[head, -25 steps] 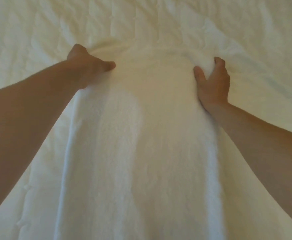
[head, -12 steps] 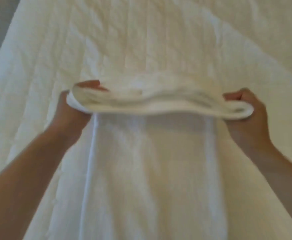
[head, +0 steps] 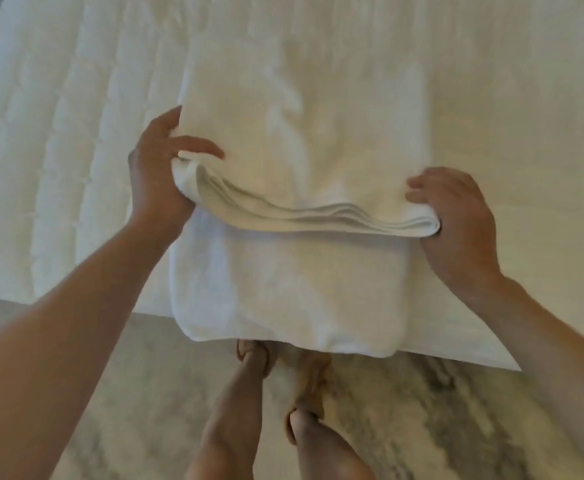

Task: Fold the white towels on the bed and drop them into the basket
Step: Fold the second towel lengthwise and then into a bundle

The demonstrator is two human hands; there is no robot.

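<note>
Head view, looking down over the near edge of the bed (head: 41,133). You hold a white towel (head: 301,140) by a doubled edge, one hand at each end.

Left hand (head: 155,181): it grips the left end of the raised fold. The thumb (head: 202,148) lies across the top of the cloth, and the fingers (head: 171,121) point away from you along the towel's left border, partly hidden behind it. The stacked layers bunch against your palm.

Right hand (head: 457,220): it grips the right end of the same fold. Its fingers curl over the top surface, their tips pressing into the cloth, while the rolled end of the fold sits against the base of your thumb.

Between your hands the fold hangs clear of the layer below and sags slightly at its middle, where several thin layers show edge-on. Beyond the fold the towel runs away from you across the quilted bed cover.

Below the fold a lower part of the towel lies flat on the bed. Its rounded near end passes just over the bed's near edge, above the pale veined floor (head: 422,427). Your bare legs (head: 235,410) stand close to the bed, directly below that overhanging end.
</note>
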